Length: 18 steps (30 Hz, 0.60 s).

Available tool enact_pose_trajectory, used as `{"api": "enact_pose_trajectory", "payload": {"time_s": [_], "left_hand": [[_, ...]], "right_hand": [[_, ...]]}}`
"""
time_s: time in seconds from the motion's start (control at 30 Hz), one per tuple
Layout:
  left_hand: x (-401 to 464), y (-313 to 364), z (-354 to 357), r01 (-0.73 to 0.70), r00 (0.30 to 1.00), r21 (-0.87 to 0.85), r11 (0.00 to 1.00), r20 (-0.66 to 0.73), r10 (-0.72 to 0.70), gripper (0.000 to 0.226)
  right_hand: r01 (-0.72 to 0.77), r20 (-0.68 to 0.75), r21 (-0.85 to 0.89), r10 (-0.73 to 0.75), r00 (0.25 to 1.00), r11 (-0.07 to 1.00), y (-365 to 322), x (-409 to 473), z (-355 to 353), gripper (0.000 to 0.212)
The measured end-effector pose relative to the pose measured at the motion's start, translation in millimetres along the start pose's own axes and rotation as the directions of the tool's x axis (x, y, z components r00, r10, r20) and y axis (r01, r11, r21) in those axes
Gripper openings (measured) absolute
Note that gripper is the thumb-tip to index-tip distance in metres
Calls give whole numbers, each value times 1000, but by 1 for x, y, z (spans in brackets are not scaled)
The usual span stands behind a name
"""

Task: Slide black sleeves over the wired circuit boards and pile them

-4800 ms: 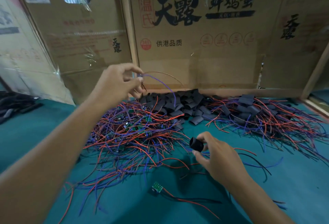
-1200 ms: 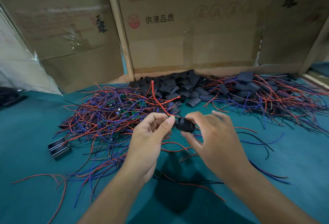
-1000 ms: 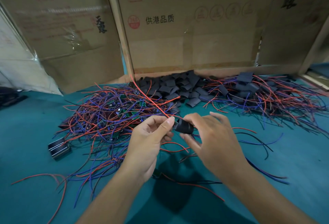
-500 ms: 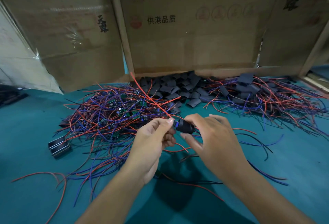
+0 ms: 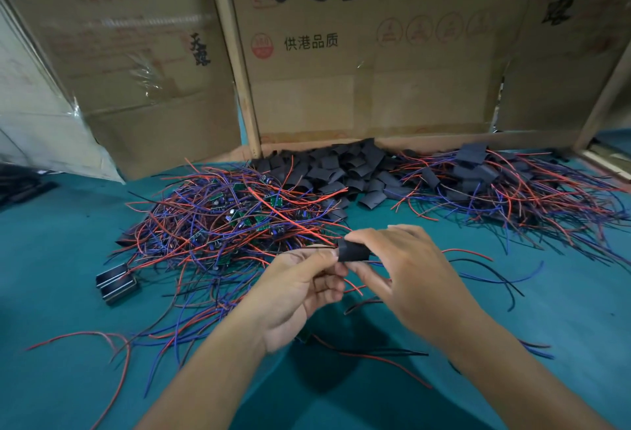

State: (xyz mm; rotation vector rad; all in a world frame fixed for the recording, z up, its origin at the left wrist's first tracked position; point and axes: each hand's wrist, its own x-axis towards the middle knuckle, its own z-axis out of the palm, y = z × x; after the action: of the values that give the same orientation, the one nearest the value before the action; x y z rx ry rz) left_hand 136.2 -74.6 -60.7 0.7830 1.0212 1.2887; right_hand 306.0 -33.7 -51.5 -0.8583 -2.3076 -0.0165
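While right hand (image 5: 406, 269) pinches soft, light sleeve (image 5: 353, 252) mid-frame, left hand (image 5: 300, 284) grips wires — hold sleeve edges, wires nr board.

1. The near part of the desk (image 5: 563, 320) is mostly bare teal cloth, crossed only by some loose wires (image 5: 495, 279).
2. On the left, the pile of wired circuit boards (image 5: 218, 221) covers the middle of the desk.
3. Behind it, the heap of black sleeves (image 5: 334, 170) lies against the cardboard boxes (image 5: 375, 81), which close the far side.
4. On the right, the pile of sleeved boards (image 5: 505, 187) spreads its wires toward the desk edge.
5. Two small metal parts (image 5: 116, 282) lie at the left, just beside the wires.
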Motion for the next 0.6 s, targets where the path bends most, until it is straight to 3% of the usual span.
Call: {"api": "enact_pose_trajectory", "payload": {"time_s": [0.13, 0.23, 0.33, 0.43, 0.6], "left_hand": [[2, -2, -2, 9, 1000, -24, 1000, 3, -8, 11], [3, -5, -1, 8, 1000, -30, 1000, 20, -7, 6], [5, -4, 0, -3, 1000, -66, 998, 2, 3, 9], [9, -6, -2, -60, 995, -2, 998, -77, 60, 17], [12, -8, -6, -91, 986, 144, 985, -126, 109, 21]], "right_hand": [[22, -3, -87, -22, 1000, 996, 1, -1, 1, 28], [40, -31, -172, -47, 998, 984, -3, 1, 3, 17], [-32, 7, -185, 34, 999, 982, 8, 7, -4, 26], [-160, 38, -232, 173, 984, 959, 47, 23, -19, 25], [-264, -97, -487, 248, 964, 833, 140, 73, -44, 25]]}}
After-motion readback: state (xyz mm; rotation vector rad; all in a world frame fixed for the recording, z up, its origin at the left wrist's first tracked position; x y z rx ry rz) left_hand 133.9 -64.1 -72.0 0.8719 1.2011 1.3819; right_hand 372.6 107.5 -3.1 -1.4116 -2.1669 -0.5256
